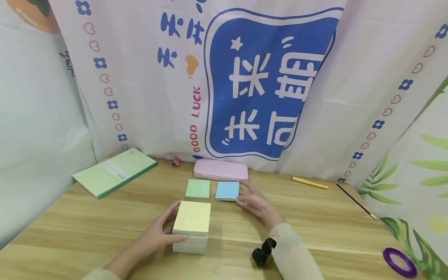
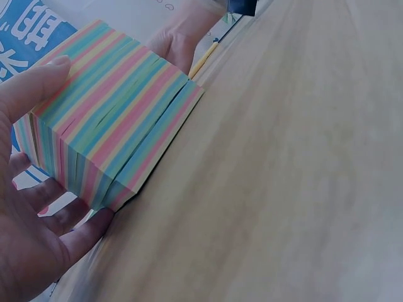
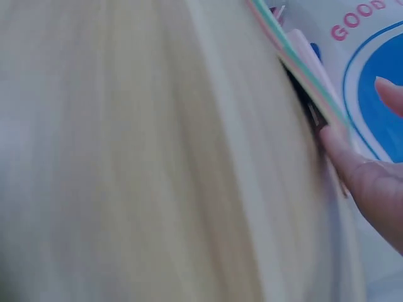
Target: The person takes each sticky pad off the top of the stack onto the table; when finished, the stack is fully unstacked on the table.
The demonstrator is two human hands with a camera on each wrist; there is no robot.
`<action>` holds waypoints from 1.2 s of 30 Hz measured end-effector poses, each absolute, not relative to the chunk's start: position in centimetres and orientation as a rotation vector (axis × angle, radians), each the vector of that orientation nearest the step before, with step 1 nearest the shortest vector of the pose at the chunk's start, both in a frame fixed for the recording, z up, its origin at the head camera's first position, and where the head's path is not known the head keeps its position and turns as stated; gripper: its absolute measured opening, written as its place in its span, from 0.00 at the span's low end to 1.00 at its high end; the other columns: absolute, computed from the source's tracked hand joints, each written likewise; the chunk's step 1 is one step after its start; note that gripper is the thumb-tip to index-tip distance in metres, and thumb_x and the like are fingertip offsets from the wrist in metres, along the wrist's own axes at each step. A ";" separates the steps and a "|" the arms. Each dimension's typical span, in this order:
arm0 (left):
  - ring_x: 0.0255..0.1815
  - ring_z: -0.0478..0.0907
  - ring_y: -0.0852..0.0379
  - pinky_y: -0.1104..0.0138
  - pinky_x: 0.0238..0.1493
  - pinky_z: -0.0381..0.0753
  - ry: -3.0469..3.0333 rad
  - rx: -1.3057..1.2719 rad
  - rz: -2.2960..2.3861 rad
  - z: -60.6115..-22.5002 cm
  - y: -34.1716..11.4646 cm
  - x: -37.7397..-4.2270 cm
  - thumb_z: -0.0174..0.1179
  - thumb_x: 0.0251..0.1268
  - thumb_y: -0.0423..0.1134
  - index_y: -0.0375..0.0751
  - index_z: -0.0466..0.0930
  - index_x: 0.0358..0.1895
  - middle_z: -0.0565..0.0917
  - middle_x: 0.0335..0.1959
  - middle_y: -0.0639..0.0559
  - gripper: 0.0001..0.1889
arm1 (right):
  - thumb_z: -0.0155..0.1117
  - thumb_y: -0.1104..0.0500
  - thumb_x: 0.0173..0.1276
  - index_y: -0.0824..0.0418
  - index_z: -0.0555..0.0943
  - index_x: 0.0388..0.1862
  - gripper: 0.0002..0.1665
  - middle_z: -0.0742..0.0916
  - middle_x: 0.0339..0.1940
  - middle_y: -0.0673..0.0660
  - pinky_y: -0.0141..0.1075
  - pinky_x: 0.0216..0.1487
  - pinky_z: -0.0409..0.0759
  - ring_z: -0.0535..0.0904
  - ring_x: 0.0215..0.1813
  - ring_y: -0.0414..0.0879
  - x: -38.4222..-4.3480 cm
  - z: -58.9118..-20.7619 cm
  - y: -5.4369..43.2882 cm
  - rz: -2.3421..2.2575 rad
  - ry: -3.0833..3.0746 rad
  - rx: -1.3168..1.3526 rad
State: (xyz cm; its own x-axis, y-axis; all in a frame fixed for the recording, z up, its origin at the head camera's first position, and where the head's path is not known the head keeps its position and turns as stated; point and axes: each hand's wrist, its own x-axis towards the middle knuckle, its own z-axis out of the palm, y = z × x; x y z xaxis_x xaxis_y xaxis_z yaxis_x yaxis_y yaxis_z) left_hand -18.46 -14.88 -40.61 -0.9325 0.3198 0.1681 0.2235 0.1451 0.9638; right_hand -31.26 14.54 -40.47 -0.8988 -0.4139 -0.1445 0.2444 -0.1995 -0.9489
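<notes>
Yellow paper tops the striped stack of pads (image 1: 191, 218), which I locate on the wooden table (image 1: 238, 241), at the wearer's side. Left hand (image 1: 152, 236): closed around the stack, thumb on the near face, other fingers at its left side; my left wrist feed shows the same grip. Right hand (image 1: 257, 203): fingers parted, thumb at the edge of the blue pad (image 1: 226, 190); I cannot tell how firmly it presses. Left of the blue pad, slightly apart, lies the green pad (image 1: 197, 188), just beyond the stack. Behind both pads I register a pink case (image 1: 220, 169). Left rear: pale green notebook (image 1: 115, 172) and red clip (image 1: 176, 161). Right side: yellow pen (image 1: 310, 182), thin dark rod (image 1: 355, 200) and purple ring (image 1: 386, 256). Rear boundary: printed cloth (image 1: 273, 42), lettered "GOOD LUCK".
</notes>
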 end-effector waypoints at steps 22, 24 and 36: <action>0.60 0.53 0.38 0.59 0.52 0.65 2.297 0.546 1.938 -40.5 -15.0 -18.5 0.66 0.44 0.36 0.44 0.46 0.65 0.54 0.61 0.34 0.45 | 0.66 0.58 0.52 0.57 0.40 0.68 0.54 0.55 0.65 0.65 0.45 0.59 0.56 0.52 0.64 0.53 -22.3 -37.2 9.2 -1.707 1.811 -0.861; 0.60 0.53 0.38 0.58 0.52 0.65 2.298 0.546 1.939 -40.6 -15.0 -18.5 0.66 0.44 0.36 0.44 0.46 0.65 0.55 0.61 0.34 0.45 | 0.66 0.58 0.51 0.56 0.42 0.67 0.53 0.57 0.65 0.61 0.44 0.59 0.57 0.54 0.63 0.51 -21.9 -37.4 8.6 -1.680 1.865 -0.856; 0.59 0.53 0.37 0.59 0.49 0.68 2.320 0.532 1.920 -40.7 -14.9 -18.5 0.66 0.44 0.37 0.49 0.48 0.65 0.56 0.61 0.34 0.44 | 0.66 0.64 0.50 0.60 0.51 0.64 0.47 0.67 0.57 0.60 0.41 0.59 0.58 0.61 0.59 0.52 -21.1 -37.6 8.8 -1.803 1.918 -0.775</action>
